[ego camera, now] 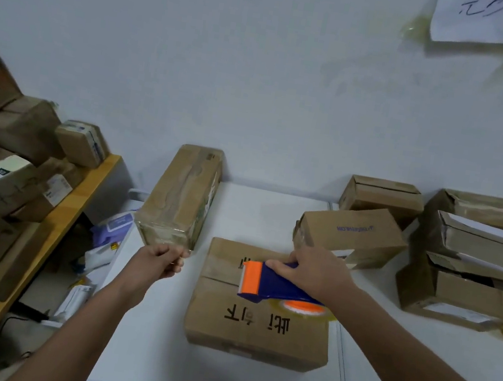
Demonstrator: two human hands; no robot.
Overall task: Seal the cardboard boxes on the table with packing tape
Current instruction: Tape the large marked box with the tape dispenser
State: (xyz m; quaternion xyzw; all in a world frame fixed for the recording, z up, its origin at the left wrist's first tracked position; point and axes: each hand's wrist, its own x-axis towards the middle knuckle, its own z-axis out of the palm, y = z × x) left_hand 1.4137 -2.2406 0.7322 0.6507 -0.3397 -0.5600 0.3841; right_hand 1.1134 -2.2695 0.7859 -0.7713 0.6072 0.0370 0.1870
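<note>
Cardboard box (pixel 262 306): flat one sitting front and centre on the white table (pixel 147 354), black handwriting on top, flap seam running across the upper part
Tape dispenser (pixel 275 283): blue body with an orange front end, hovering right over that seam, clear roll of tape (pixel 302 309) at the back of it
Right hand (pixel 318 270): fingers wrapped round the dispenser handle, gripping from above
Left hand (pixel 165 259): fingers curled, pinching what looks like a clear strip of tape just off the box's left edge, honestly hard to see the tape itself
Tall box (pixel 182 194): already wrapped in shiny tape, lying behind the left hand and reaching back to the wall
Boxes on the right (pixel 468 258): a messy stack with flaps loose, well apart from the dispenser
Small box (pixel 351 233): tilted, just behind the right hand, blue print on its side
Wooden shelf (pixel 40 243): off to the left, loaded with labelled parcels (pixel 0 182)
Wall: white, with a paper note (pixel 487 20) taped up top right
</note>
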